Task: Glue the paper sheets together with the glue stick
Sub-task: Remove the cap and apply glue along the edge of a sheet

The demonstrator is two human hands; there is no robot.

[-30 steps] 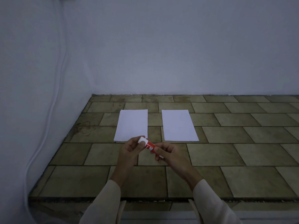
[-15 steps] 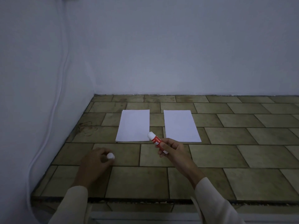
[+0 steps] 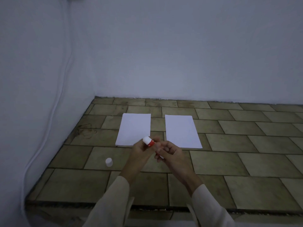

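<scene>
Glue stick (image 3: 148, 142): held between both hands above the counter (image 3: 229, 161), white tip up and tilted to the left, red body below it.
Left hand (image 3: 140, 152): fingers curled round the upper part of the stick, just under the tip.
Right hand (image 3: 170, 153): fingers pinch the lower end. It looks like a grip for twisting the base to raise the glue, though the base itself is hidden.
Cap (image 3: 108, 162): off the stick, standing on the counter to the left of the left hand, apart from it.
Left sheet (image 3: 134, 129): flat on the counter just beyond the left hand, with its near edge behind the stick's tip.
Right sheet (image 3: 181, 131): flat beyond the right hand, beside the left sheet with a strip of tile between them.
Done: the stick is picked up and uncapped.
Left to do: no glue shows on either sheet. By my reading, spreading it, laying one sheet on the other and pressing them down all remain.
Around: a white cable (image 3: 64, 76) runs down the wall far to the left of the hands, and a faint scribble mark (image 3: 86, 133) lies on a tile left of the sheets.
In the way: nothing lies between the hands and the sheets, and the cap stands off to the side.
</scene>
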